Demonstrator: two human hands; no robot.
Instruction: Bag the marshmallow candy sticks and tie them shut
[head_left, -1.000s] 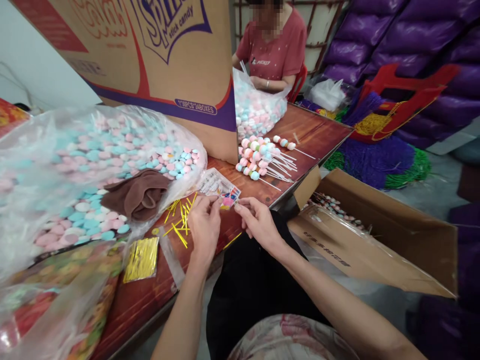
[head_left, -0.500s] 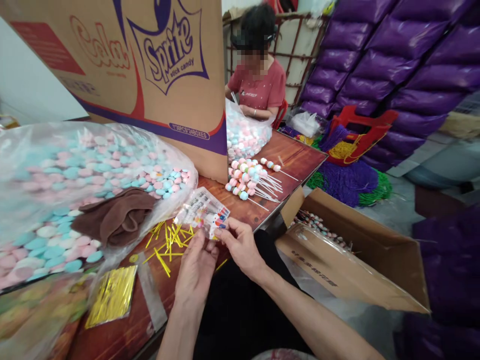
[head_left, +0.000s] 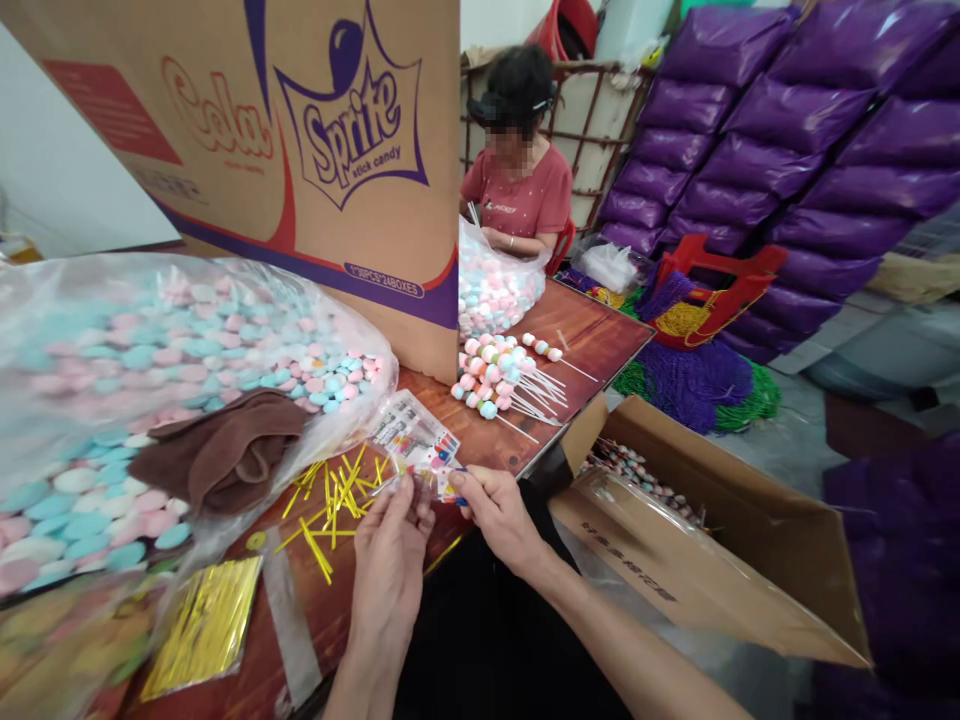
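Above the table's front edge, my right hand [head_left: 495,515] pinches one side of a small clear printed plastic bag [head_left: 444,486]. The fingers of my left hand [head_left: 394,550] are closed on the bag's other side. More printed plastic bags [head_left: 405,425] lie flat on the table just beyond my fingertips. Loose gold twist ties [head_left: 341,495] are scattered left of my left hand. A pile of marshmallow skewers [head_left: 495,370] on white sticks sits farther back, with one skewer [head_left: 544,347] apart from it.
A big clear bag of pastel marshmallows [head_left: 217,330] with a brown cloth [head_left: 217,450] on it fills the left, behind a pack of gold ties [head_left: 206,625]. A tall carton [head_left: 360,230] stands behind. An open box [head_left: 652,560] holds skewers at right. A co-worker [head_left: 517,190] sits opposite.
The small bag in my hands has come nearer to me and stands more apart from the bags on the table. My right hand has shifted slightly right. The camera view has tilted a little.
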